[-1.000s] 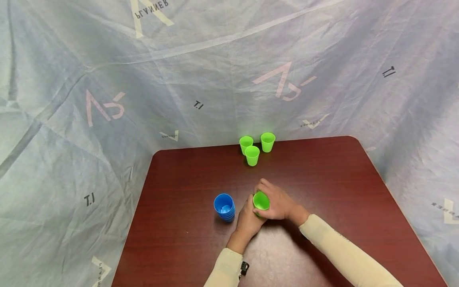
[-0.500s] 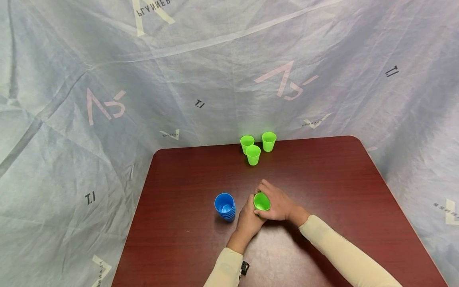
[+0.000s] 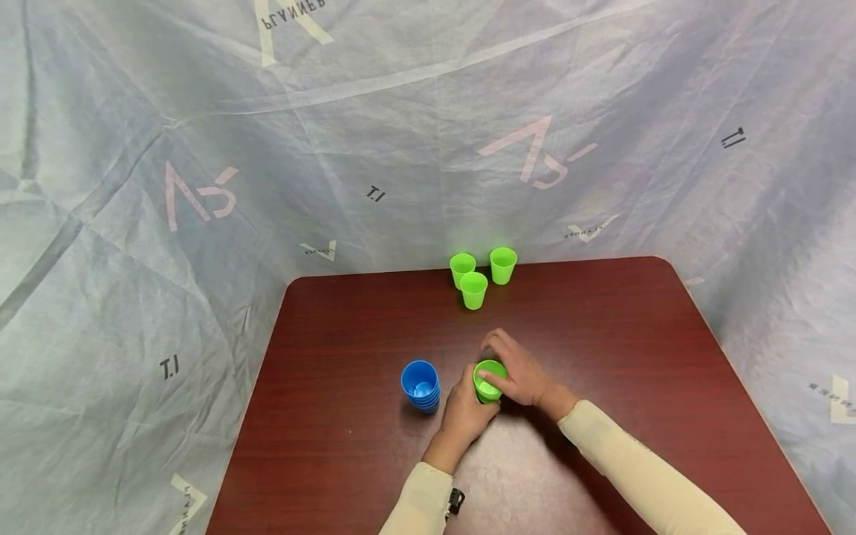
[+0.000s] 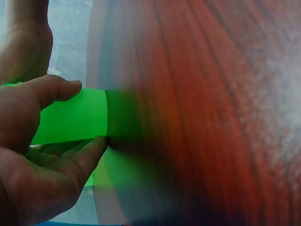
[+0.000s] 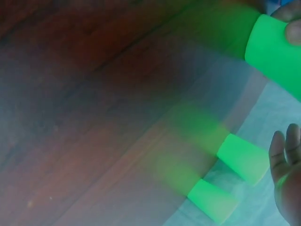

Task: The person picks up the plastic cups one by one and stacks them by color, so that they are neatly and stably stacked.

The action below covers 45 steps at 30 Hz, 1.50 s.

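In the head view a green cup stands upright near the table's middle. My left hand grips it from the left, its thumb and fingers around the wall; in the left wrist view this hand holds the cup near its base. A second edge shows under the rim, perhaps a nested cup; I cannot tell. My right hand is at the cup's right side, its thumb over the mouth and its fingers loosely spread beyond the cup. The right wrist view shows those fingers apart from the cup.
A stack of blue cups stands just left of my left hand. Three green cups, the left one, the front one and the right one, stand by the table's back edge, before a grey cloth wall.
My right hand has loosened from the green cup; its fingers have lifted and spread away while the thumb moved over the mouth. The left hand keeps its grip in place.
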Each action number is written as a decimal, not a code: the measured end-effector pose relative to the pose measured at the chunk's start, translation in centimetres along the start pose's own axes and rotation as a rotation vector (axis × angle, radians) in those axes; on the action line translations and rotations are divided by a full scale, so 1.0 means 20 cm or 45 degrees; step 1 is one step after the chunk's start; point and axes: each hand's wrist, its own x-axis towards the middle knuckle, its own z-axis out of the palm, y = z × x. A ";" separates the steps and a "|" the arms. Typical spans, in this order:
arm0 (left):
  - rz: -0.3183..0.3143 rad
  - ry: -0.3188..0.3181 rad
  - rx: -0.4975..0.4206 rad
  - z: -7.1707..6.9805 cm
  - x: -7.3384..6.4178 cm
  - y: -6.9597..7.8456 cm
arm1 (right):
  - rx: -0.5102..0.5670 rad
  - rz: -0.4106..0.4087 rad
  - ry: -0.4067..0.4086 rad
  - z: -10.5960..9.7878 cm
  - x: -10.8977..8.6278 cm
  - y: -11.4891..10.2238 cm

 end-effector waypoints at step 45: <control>-0.039 0.017 -0.037 0.01 -0.01 0.00 | -0.321 0.236 -0.040 -0.04 0.30 0.15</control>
